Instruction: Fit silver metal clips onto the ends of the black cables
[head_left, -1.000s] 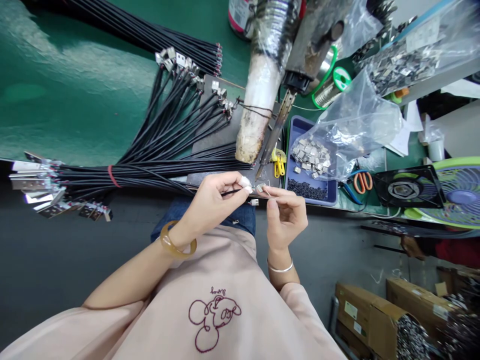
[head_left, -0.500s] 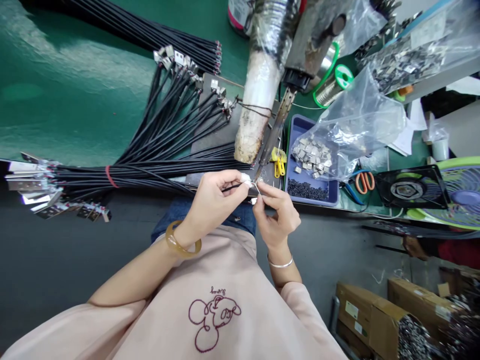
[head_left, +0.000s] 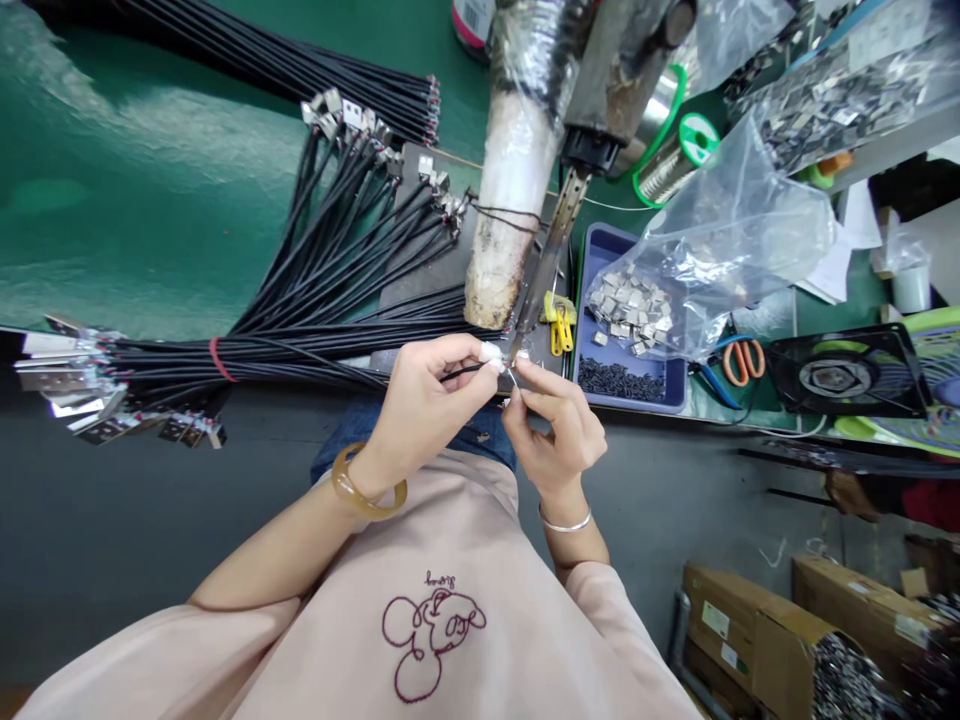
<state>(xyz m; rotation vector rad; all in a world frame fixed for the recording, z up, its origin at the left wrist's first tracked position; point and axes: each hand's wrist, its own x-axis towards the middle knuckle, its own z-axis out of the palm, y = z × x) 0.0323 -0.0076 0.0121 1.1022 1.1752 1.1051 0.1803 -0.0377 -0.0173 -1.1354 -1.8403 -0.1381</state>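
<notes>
My left hand [head_left: 431, 400] is closed, its white-covered fingertips pinching a black cable [head_left: 463, 372] close to its end. Facing it, my right hand [head_left: 559, 425] pinches a thin silvery wire [head_left: 514, 378] between thumb and forefinger. The fingertips of both hands nearly meet, and they hide the cable's end and any small part there. Right above them, the metal shaft of a soldering iron [head_left: 553, 235] points down at the fingers. Beside the iron hangs a whitish, stained suction tube [head_left: 506, 220] wrapped in film.
Black cables with metal plugs [head_left: 330, 230] lie left, some bound by a red band [head_left: 219, 360]. To the right are a purple tray [head_left: 679, 395] of metal shells, yellow clips [head_left: 560, 330], solder spools [head_left: 679, 160], orange-handled pliers [head_left: 742, 360] and a black fan [head_left: 844, 372].
The view has shifted slightly. Both hands keep their pinch under the iron, and the right fingers have closed in a little around the wire.
</notes>
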